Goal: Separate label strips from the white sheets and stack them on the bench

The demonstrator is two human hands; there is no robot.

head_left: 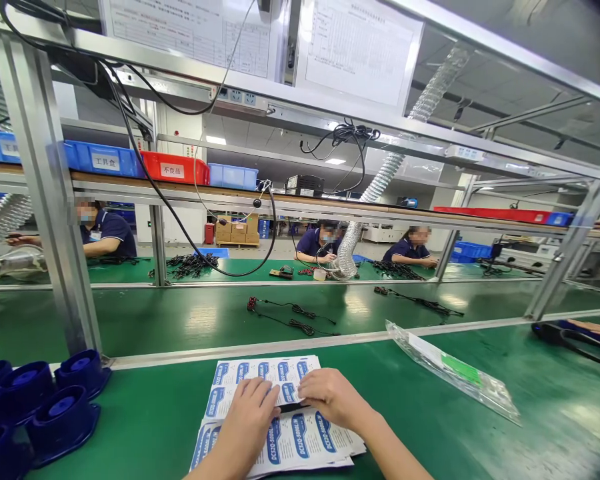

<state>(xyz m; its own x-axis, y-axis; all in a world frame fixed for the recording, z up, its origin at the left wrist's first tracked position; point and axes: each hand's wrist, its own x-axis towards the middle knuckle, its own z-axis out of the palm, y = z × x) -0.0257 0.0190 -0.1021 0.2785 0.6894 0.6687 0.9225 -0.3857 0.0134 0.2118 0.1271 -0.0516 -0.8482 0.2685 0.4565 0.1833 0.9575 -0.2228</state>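
Observation:
A stack of white sheets printed with blue labels [300, 443] lies on the green bench in front of me. Between my two hands is a small dark, narrow piece [291, 407], mostly covered by fingers; its kind cannot be made out. My left hand [250, 417] rests over the sheets, its curled fingers closed on the piece's left end. With thumb and fingers pinched together, my right hand [335, 400] holds the other end, close to a sheet's edge. Whether it also grips a label is hidden.
Dark blue plastic cups [63, 417] stand at the left. A clear plastic bag [455, 373] with a green patch lies to the right. Cables with red ends [300, 313] lie on the belt beyond. Metal posts [45, 200] and a shelf with bins [175, 168] frame the bench; several people sit opposite.

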